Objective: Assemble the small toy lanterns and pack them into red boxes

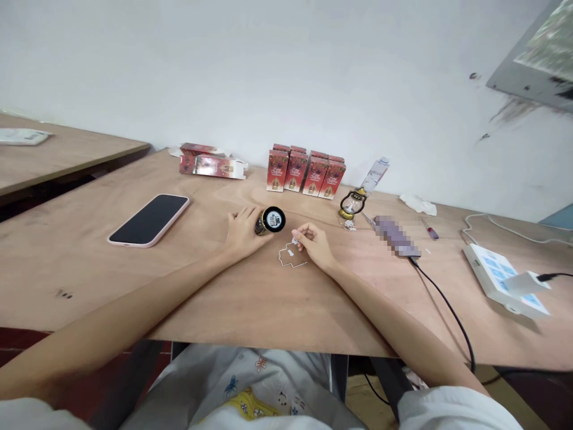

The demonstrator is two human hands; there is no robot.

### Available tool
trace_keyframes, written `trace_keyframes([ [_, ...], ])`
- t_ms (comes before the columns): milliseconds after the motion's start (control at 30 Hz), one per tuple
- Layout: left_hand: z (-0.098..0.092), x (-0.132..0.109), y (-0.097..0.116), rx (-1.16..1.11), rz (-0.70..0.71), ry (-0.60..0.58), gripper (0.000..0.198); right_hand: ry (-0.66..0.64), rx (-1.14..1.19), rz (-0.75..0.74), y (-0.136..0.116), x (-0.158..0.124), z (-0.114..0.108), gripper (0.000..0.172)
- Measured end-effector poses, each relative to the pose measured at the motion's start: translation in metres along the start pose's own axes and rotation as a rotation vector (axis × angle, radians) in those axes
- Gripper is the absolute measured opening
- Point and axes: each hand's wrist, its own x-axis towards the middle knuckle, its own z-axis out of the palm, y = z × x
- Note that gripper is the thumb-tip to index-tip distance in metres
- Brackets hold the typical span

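My left hand (244, 230) is closed around a small dark and gold lantern (273, 220) lying on its side. Its round underside faces me, with a pale disc and small parts inside a black rim. Just right of it, my right hand (312, 242) pinches a small white piece (294, 240) between thumb and fingertips. A thin white bent wire (286, 263) lies on the wooden table (250, 304) below those fingers, with a small white scrap (290, 252) inside its loop. Farther right stands another black and gold lantern (351, 204) with a clear globe.
Several red boxes (277, 170) stand near the wall, and opened red boxes (210, 162) lie left of them. A pink-edged phone (150, 220) lies at left. To the right are a clear bottle (376, 174), a cabled phone (396, 236), a screwdriver (432, 233) and a power strip (487, 269).
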Motion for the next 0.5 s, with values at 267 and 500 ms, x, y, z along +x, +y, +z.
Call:
trace_keyframes([
  [267, 0.0029, 0.0006, -0.0018, -0.003, 0.006, 0.006, 0.042, -0.035, -0.001, 0.024, 0.0037, 0.0020, -0.0020, 0.040],
  [500, 0.0016, 0.0004, -0.0009, -0.019, 0.013, -0.003, 0.043, -0.064, -0.017, -0.055, 0.0047, 0.0033, -0.0019, 0.040],
])
